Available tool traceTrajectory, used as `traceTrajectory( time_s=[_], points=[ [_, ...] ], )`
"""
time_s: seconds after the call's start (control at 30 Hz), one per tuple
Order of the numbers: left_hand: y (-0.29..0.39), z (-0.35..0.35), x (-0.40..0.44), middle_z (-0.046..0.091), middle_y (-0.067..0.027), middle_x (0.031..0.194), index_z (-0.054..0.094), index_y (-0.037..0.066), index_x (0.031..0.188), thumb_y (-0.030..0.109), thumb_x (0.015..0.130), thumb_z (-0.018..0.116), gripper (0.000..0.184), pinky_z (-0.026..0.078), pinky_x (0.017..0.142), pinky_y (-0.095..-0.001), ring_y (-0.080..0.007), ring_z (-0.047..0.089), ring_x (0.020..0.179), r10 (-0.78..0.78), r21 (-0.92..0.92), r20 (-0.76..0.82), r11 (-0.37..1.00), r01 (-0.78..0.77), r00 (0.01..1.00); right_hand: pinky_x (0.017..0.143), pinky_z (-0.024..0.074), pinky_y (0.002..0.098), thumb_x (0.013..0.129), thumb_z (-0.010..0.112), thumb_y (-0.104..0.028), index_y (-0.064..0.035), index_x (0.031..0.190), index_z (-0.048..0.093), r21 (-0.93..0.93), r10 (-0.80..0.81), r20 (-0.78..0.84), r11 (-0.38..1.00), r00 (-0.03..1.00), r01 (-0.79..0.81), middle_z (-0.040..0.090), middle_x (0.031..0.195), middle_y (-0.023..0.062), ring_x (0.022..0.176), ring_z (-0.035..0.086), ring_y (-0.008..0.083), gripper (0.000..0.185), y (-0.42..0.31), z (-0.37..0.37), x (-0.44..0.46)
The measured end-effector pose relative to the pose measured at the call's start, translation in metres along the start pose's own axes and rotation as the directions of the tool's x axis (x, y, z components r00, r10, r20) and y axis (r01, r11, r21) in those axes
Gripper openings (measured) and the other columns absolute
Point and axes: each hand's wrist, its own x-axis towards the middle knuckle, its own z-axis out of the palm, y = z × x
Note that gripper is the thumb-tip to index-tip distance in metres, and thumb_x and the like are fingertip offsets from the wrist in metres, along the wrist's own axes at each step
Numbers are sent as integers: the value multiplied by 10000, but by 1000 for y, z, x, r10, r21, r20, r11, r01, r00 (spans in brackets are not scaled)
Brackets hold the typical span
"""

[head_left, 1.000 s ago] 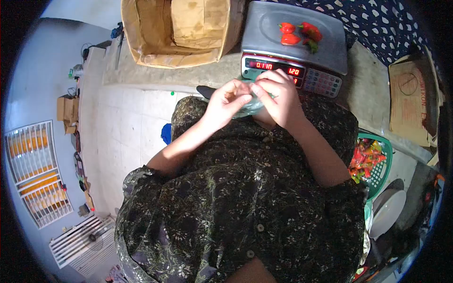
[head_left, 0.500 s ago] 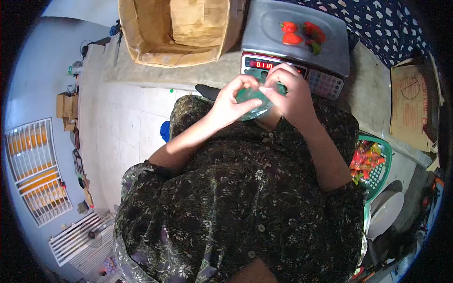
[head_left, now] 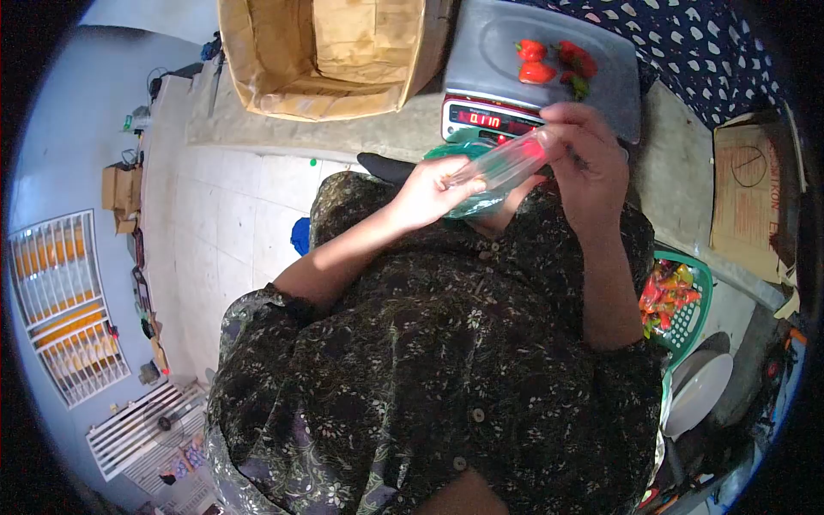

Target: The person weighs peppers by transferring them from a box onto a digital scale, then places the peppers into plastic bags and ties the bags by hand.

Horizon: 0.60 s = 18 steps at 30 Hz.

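Note:
A clear plastic bag (head_left: 505,168) is stretched at a slant between my two hands, just in front of the scale. My left hand (head_left: 429,192) pinches its lower end, while my right hand (head_left: 592,163) grips the upper end. Below it, a green plastic bag or wrapper (head_left: 479,206) lies in my lap. On the steel pan of the digital scale (head_left: 485,60) are several red peppers (head_left: 536,72), one with a green part. The red display (head_left: 483,120) seems to read 0.110.
An open cardboard box (head_left: 352,103) stands left of the scale. To the right are a flattened carton (head_left: 751,197), a green basket (head_left: 699,300) of several red and yellow peppers, and a white bowl (head_left: 704,395). Dark patterned cloth (head_left: 678,43) hangs behind the scale.
My hands have moved apart, the right one going right, and the clear bag is now drawn out lengthwise between them. The peppers have stayed on the scale.

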Motion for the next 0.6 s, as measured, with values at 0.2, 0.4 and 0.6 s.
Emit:
traceTrajectory(
  time_s=[0.2,0.4,0.6],
  points=[
    [15,6,0,569,15,861,528,41,940,49,805,670,196,441,745,-229,-53,519,820,3,-348,-215,934,-80,977,781,467,305,759,631,-35,-36,838,593,6,126,-29,992,992,-125,603,912,80,855,598,205,88,9,-14,7],
    [-9,-6,-4,576,-3,854,545,49,948,19,787,669,206,444,755,-230,-66,541,842,-79,-133,-106,989,65,991,787,460,283,774,639,-73,-57,901,600,-164,134,-207,972,969,-169,611,885,60,850,592,182,134,33,-39,2],
    [-36,-13,-15,617,-78,862,622,94,844,80,781,595,70,488,722,-320,-234,617,818,224,646,10,743,-177,975,837,410,309,883,508,-116,36,971,581,354,358,-553,918,752,-177,600,979,93,918,548,166,190,72,-106,1]
  ],
)
